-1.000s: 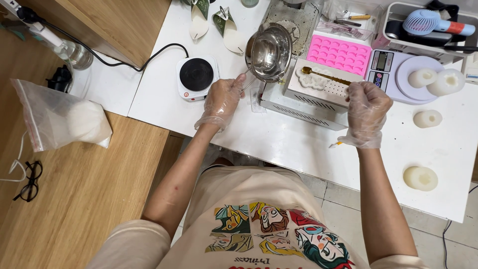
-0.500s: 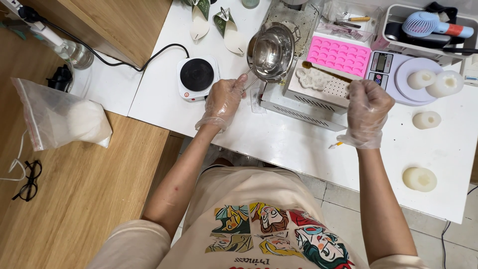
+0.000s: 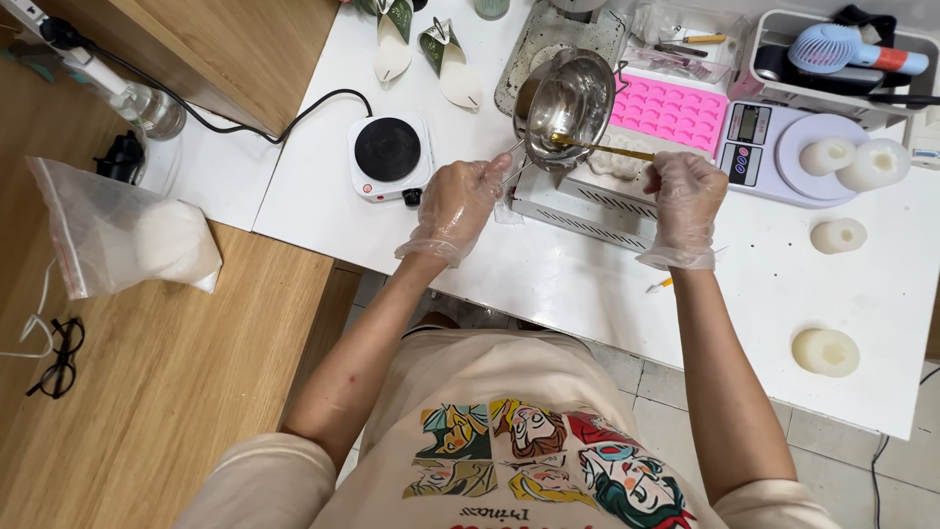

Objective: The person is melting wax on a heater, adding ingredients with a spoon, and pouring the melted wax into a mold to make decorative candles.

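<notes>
Two gloved hands: left hand tilts one steel pot, right hand one gold spoon

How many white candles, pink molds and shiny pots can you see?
White candles: 4
Pink molds: 1
Shiny pots: 1
Total: 6
</notes>
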